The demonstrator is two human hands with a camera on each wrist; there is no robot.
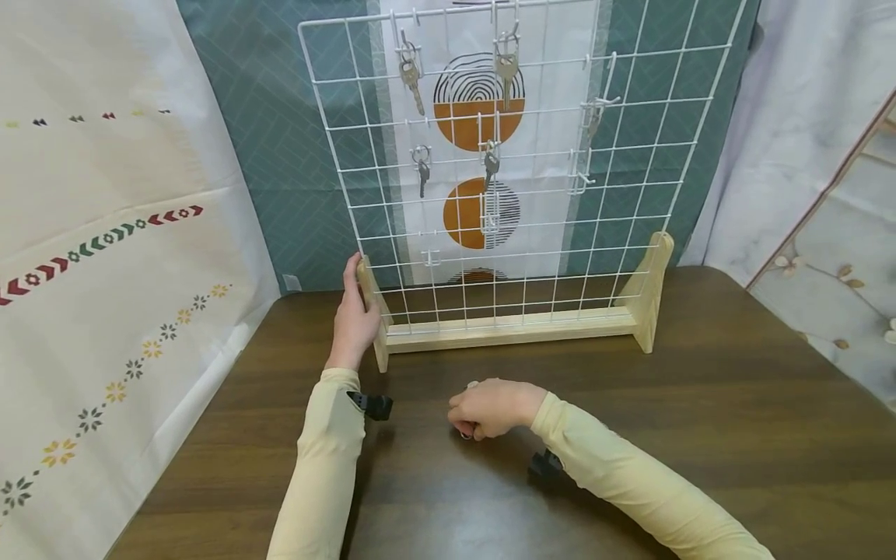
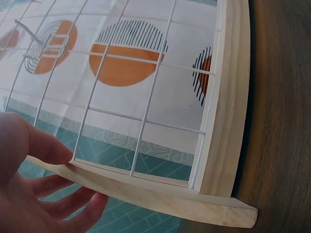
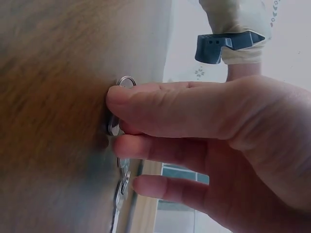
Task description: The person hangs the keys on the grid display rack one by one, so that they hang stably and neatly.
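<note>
My left hand (image 1: 355, 323) grips the left end piece of the wooden stand (image 1: 511, 330) under a white wire grid rack (image 1: 420, 206). In the left wrist view its thumb lies on one side of the wood, with the other fingers on the far side. Low over the brown table, my right hand (image 1: 493, 406) pinches a metal key ring (image 3: 127, 81) between thumb and fingers. Beyond those fingertips a silver key (image 3: 118, 196) shows close to the tabletop; whether it hangs on that ring cannot be told. Several keys (image 1: 507, 74) hang from hooks on the rack.
Bare white hooks (image 1: 430, 258) sit lower on the grid, and others at its right side. A teal and white patterned cloth (image 1: 322, 194) hangs behind the rack. The brown table (image 1: 434, 498) carries the stand; a pale curtain (image 1: 112, 233) borders its left side.
</note>
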